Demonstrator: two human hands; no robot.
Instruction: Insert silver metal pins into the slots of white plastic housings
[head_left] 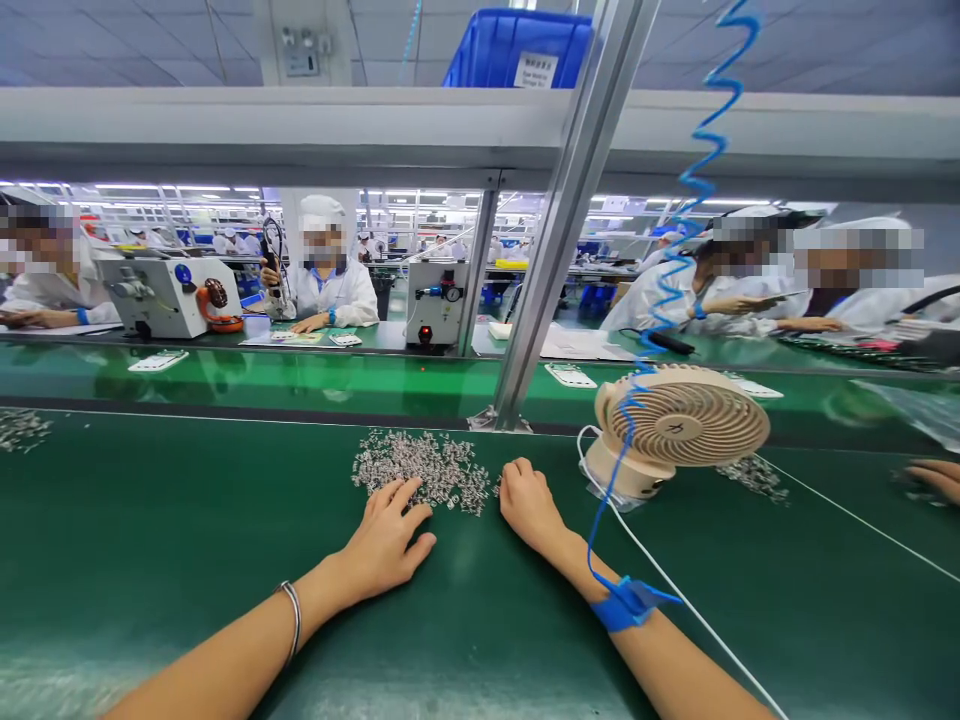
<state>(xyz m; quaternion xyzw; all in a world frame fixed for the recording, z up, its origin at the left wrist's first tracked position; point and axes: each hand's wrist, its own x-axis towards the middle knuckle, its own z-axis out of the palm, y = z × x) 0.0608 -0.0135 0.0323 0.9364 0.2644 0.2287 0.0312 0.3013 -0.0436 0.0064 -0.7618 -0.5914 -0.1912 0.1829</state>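
A heap of several small silvery metal parts (424,468) lies on the green mat (187,540) in front of me. My left hand (386,540) rests flat on the mat with fingers stretched out, fingertips touching the near edge of the heap. My right hand (527,500) lies just right of the heap, its fingers curled under and closed; what they hold, if anything, is hidden. A blue strap (628,604) sits on my right wrist, with a blue coiled cord (694,190) running up from it. A metal bangle (292,615) circles my left wrist.
A small beige fan (679,420) stands right of my hands, its white cable (697,615) crossing the mat. A slanted metal post (555,220) rises behind the heap. More small parts lie at far left (21,428) and behind the fan (754,475). Co-workers in white sit across the conveyor; another person's hand (934,478) is at the right edge.
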